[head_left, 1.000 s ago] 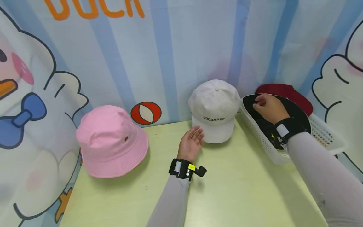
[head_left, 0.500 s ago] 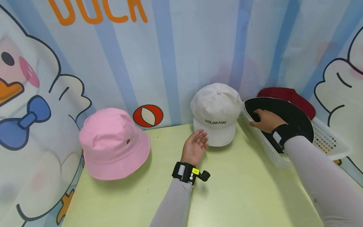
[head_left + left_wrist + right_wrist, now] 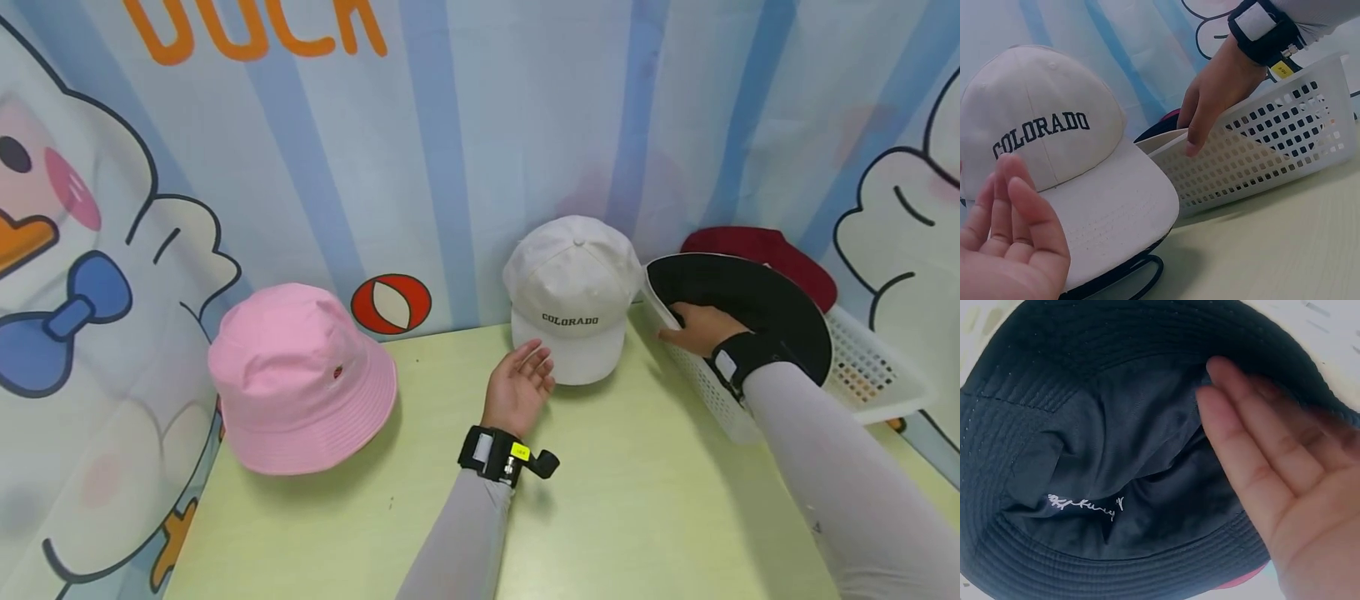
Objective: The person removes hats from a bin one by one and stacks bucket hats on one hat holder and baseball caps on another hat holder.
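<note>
At the far left, a duck figure (image 3: 75, 192) is printed on the backdrop cloth (image 3: 510, 125). In front of it, at the left of the pale table (image 3: 600, 517), a pink bucket hat (image 3: 300, 375) is seen brim down, marked by a small red motif on its side. To its right, a red and white ball (image 3: 392, 304) is printed low on the cloth. Near the middle, the left hand (image 3: 520, 387) is held palm up, its fingers loosely bent and nothing grasped. Just beyond it, a white cap (image 3: 573, 275) lettered "COLORADO" is placed with its brim turned to the near side; whether the brim is touched cannot be told. On the right, a white perforated basket (image 3: 699, 379) is set aslant on the table. Over its left edge the right hand (image 3: 701, 327) is reached, thumb at the outer side and other fingers dipped inside; whether anything is pinched cannot be told. In the basket, a black bucket hat (image 3: 757, 300) is lodged with its opening upward, and pale lettering (image 3: 1088, 505) is shown on its lining. Behind that hat, at the far right, a dark red cap (image 3: 798, 262) is partly hidden.
</note>
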The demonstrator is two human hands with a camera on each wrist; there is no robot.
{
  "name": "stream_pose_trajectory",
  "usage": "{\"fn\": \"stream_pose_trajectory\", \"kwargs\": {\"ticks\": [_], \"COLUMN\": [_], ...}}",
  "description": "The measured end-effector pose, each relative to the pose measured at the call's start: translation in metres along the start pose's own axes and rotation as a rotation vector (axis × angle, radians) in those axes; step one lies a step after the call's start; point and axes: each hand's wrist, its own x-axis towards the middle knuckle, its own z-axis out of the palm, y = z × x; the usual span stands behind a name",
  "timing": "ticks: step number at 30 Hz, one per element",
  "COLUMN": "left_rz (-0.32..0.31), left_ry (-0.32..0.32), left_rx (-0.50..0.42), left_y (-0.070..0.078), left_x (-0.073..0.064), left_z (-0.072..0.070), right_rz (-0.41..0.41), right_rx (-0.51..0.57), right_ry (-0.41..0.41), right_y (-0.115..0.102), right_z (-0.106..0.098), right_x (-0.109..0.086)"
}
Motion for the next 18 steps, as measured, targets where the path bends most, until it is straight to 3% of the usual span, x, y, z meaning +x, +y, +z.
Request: {"fn": "stream_pose_trajectory", "kwargs": {"ticks": [12, 18], "left_rz": [-0.006, -0.009], "left_ry": [-0.02, -0.03], "left_rx": [0.053, 0.114], "left_y": [0.0042, 0.0087], "left_x": [-0.0058, -0.0101], "left_z": [0.0013, 0.0019], "right_rz": [-0.085, -0.087], "right_rx": [0.003, 0.026], "right_ry": [0.096, 0.142], "right_y": [0.0071, 0.0091], "right_z": [0.0047, 0.003], "right_x": [0.0063, 0.0049]}}
